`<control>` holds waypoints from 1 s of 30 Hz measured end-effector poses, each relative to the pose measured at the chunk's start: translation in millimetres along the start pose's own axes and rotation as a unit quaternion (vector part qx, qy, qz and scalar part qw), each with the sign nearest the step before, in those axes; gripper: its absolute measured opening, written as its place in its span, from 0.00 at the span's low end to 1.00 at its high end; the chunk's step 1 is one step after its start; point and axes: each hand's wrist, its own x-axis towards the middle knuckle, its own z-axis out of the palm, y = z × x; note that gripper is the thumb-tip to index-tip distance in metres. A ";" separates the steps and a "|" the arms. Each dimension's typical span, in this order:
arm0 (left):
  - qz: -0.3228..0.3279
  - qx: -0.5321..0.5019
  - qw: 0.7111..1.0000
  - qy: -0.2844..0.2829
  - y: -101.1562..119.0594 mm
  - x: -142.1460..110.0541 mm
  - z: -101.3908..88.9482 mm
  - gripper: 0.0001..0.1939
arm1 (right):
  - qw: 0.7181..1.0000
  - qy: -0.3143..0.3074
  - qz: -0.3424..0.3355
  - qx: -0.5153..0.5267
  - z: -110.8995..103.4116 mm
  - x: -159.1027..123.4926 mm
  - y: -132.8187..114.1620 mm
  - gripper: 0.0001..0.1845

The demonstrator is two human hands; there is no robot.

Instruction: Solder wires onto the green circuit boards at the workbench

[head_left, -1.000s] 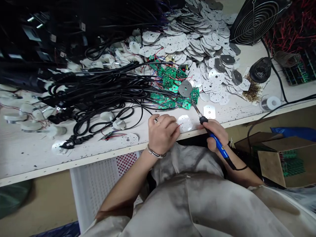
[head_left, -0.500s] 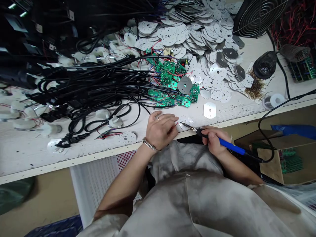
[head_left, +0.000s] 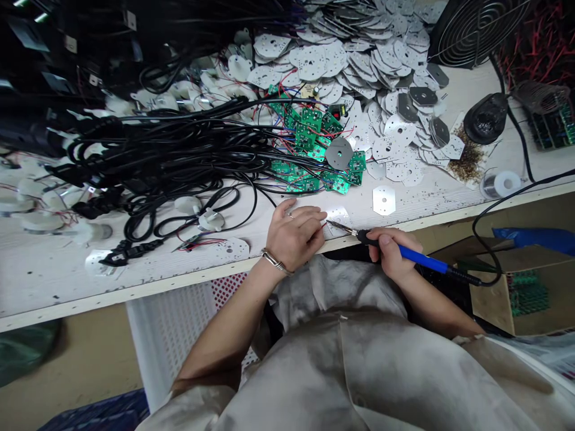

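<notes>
My right hand [head_left: 393,252] is closed around the blue handle of a soldering iron [head_left: 421,258], whose tip points left. That tip meets a white hexagonal circuit board [head_left: 338,215] near the bench's front edge. At the board's left side, my left hand [head_left: 295,238] has its fingers bent and pressed together; a short bit of red wire [head_left: 324,224] shows at the fingertips. The fingers hide the rest of the wire and part of the board. Another white board [head_left: 383,200] lies flat just behind the iron.
Black power cords [head_left: 193,143] and green circuit boards [head_left: 308,131] are heaped behind my left hand. White boards [head_left: 318,60] pile up at the back. A solder spool [head_left: 501,182], a dark tip-cleaning pot [head_left: 485,118] and a fan [head_left: 478,30] stand to the right.
The view has shifted slightly. The soldering iron's tip stays at the board beside my left fingertips, and both hands keep nearly the same pose.
</notes>
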 end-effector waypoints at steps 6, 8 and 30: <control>-0.007 -0.006 1.000 -0.007 -1.2 -0.5 1.4 0.06 | 0.999 -0.033 -0.003 -0.033 -5.0 -1.2 1.7 0.12; -0.001 -0.007 1.000 -0.005 -1.6 -0.8 1.9 0.06 | 0.998 -0.040 -0.005 -0.039 -5.4 -0.6 1.9 0.12; 0.018 0.012 1.000 0.016 -0.3 0.2 1.5 0.06 | 0.995 -0.058 -0.060 -0.061 -11.0 2.4 5.3 0.11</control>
